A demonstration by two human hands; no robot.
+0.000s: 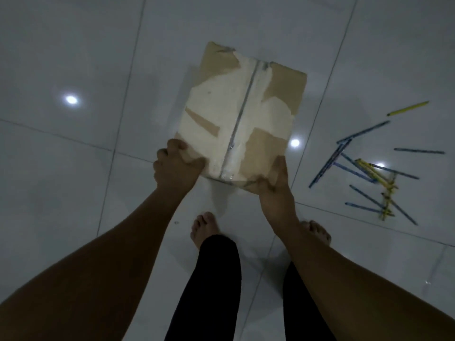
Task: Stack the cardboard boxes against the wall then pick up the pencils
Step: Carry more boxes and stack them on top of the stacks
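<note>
A brown cardboard box [242,114], with torn pale patches and a taped centre seam on top, is held over the white tiled floor in front of me. My left hand [176,166] grips its near left corner, thumb on the top face. My right hand [274,182] grips the near right corner, fingers curled round the edge. Several blue and yellow pencils [369,168] lie scattered on the floor to the right of the box. No wall and no other box are in view.
Glossy white floor tiles [73,168] with dark grout lines spread all around and reflect ceiling lights. My bare feet [204,227] and black-trousered legs stand just behind the box.
</note>
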